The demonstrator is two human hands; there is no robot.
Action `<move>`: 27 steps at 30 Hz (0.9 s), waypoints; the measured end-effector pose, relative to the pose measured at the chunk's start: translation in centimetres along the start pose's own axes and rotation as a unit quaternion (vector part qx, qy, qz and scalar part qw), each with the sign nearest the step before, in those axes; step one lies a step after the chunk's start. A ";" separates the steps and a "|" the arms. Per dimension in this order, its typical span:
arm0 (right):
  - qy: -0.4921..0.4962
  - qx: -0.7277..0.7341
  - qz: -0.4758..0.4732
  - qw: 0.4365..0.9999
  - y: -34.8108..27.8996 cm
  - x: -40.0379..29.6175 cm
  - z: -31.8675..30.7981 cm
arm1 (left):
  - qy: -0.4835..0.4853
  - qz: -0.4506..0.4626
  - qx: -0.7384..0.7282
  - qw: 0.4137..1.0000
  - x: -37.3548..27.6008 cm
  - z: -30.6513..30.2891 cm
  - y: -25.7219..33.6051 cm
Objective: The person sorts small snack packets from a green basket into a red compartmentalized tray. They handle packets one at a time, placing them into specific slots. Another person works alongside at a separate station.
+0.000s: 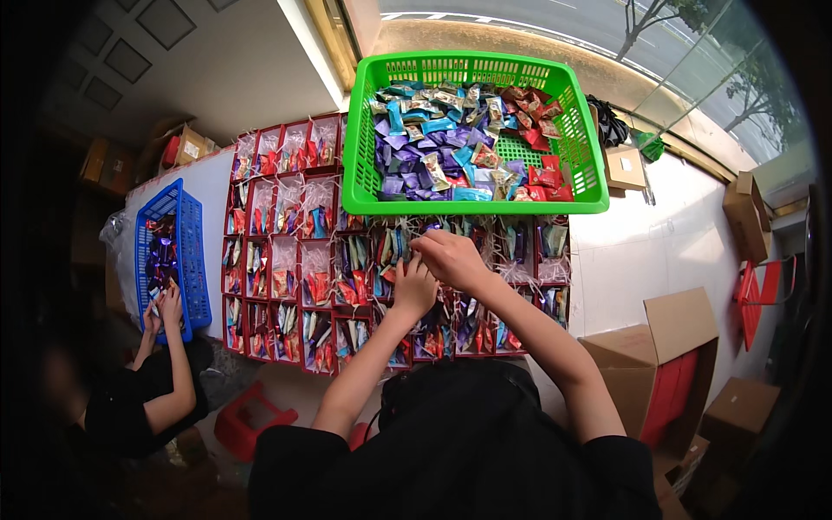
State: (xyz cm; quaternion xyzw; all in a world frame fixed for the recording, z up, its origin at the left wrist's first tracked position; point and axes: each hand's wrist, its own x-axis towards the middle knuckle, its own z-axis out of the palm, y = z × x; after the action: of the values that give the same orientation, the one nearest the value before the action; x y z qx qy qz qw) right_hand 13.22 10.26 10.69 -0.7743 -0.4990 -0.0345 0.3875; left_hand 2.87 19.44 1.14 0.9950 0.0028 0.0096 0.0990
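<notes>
Several rows of red gift boxes [300, 241] with wrapped sweets and pale shredded filler cover the table. Over the middle boxes, my left hand [416, 286] reaches down with its fingers at a box of sweets; what lies under them is hidden. My right hand [453, 259] is beside it, its fingers bent and close to the left fingertips; whether it holds a sweet cannot be made out. Beyond both hands, a green plastic basket [474, 207] rests on the boxes, with blue, purple, red and cream wrapped sweets [432, 140] inside.
At the left, a co-worker's hands [168, 305] hold something small at a blue plastic basket [193, 260] of dark wrapped sweets. An open cardboard box [617, 377] with red contents stands at the right. A red stool [250, 422] is below the table's near edge.
</notes>
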 end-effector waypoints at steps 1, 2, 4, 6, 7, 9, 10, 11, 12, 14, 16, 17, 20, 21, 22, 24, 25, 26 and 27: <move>0.029 0.014 -0.034 0.999 -0.2 1.8 -1.0 | 0.052 0.000 -0.011 0.999 0.4 -1.3 0.2; 0.077 0.003 -0.025 0.997 -0.1 3.5 -1.8 | 0.109 0.004 -0.059 0.992 1.0 -2.4 0.1; 0.135 -0.006 0.048 0.990 2.3 6.2 -2.3 | 0.160 -0.028 -0.152 0.975 2.3 -7.5 0.3; 0.119 -0.063 0.133 0.982 6.1 7.7 -1.3 | 0.224 -0.043 -0.196 0.954 3.7 -11.4 -0.5; 0.081 -0.102 0.189 0.973 8.2 7.8 -0.6 | 0.241 -0.057 -0.217 0.944 4.7 -12.9 -0.9; -0.157 -0.123 0.323 0.925 11.3 8.2 0.6 | 0.253 -0.084 -0.194 0.944 7.7 -14.6 -2.1; -0.166 -0.127 0.335 0.919 11.3 8.6 0.8 | 0.221 -0.092 -0.172 0.956 9.4 -15.0 -3.0; -0.175 -0.131 0.349 0.911 11.2 8.8 1.1 | 0.173 -0.109 -0.148 0.968 11.5 -14.1 -4.4; -0.180 -0.132 0.358 0.907 11.4 8.8 1.6 | 0.069 -0.131 -0.087 0.985 13.6 -13.3 -5.4; -0.190 -0.136 0.359 0.903 11.0 9.1 1.7 | -0.109 -0.166 0.000 0.980 17.8 -11.8 -6.8; -0.116 -0.121 0.358 0.919 11.3 9.0 1.5 | -0.236 -0.181 0.024 0.955 20.5 -9.4 -7.3; -0.065 -0.106 0.359 0.925 11.1 9.1 1.4 | -0.261 -0.184 0.034 0.947 21.1 -8.2 -7.7; 0.011 -0.091 0.354 0.931 11.4 8.5 0.7 | -0.266 -0.193 0.023 0.944 22.7 -6.6 -6.1; 0.000 -0.081 0.364 0.928 11.2 8.6 0.8 | -0.279 -0.195 0.014 0.940 22.4 -7.6 -5.5; -0.004 -0.072 0.372 0.925 11.1 8.9 0.8 | -0.281 -0.193 0.002 0.940 22.6 -7.3 -5.7; 0.007 -0.061 0.361 0.931 10.7 9.5 0.5 | -0.275 -0.181 -0.013 0.944 22.6 -7.7 -6.1; 0.052 -0.060 0.326 0.942 10.9 9.4 0.5 | -0.257 -0.191 -0.001 0.947 22.7 -6.7 -6.6; 0.097 -0.058 0.290 0.950 11.3 9.2 0.4 | -0.253 -0.190 0.001 0.948 22.5 -6.5 -6.6; 0.143 -0.059 0.253 0.955 11.8 9.0 0.1 | -0.250 -0.188 0.003 0.950 22.6 -6.7 -6.5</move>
State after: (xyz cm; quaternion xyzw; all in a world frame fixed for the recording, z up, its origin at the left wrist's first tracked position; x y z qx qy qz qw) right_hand 27.07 14.65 7.88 -0.8836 -0.2232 -0.0746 0.4048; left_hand 25.29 27.26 6.84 0.9474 0.1651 -0.2578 0.0932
